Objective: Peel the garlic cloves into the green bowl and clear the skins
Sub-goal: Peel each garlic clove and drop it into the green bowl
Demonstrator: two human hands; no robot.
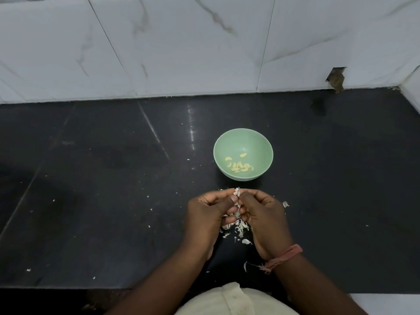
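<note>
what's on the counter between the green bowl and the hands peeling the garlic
In the head view, only a short bare strip of black counter separates the green bowl from the left hand and right hand; skin scraps lie under the hands.

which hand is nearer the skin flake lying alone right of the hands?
Right. The right hand has its knuckles beside the lone skin flake, though not touching it. The left hand sits on the right hand's far side, pinching the garlic clove with it.

One green bowl, about a dozen peeled cloves, two hands, many scattered skins.
</note>
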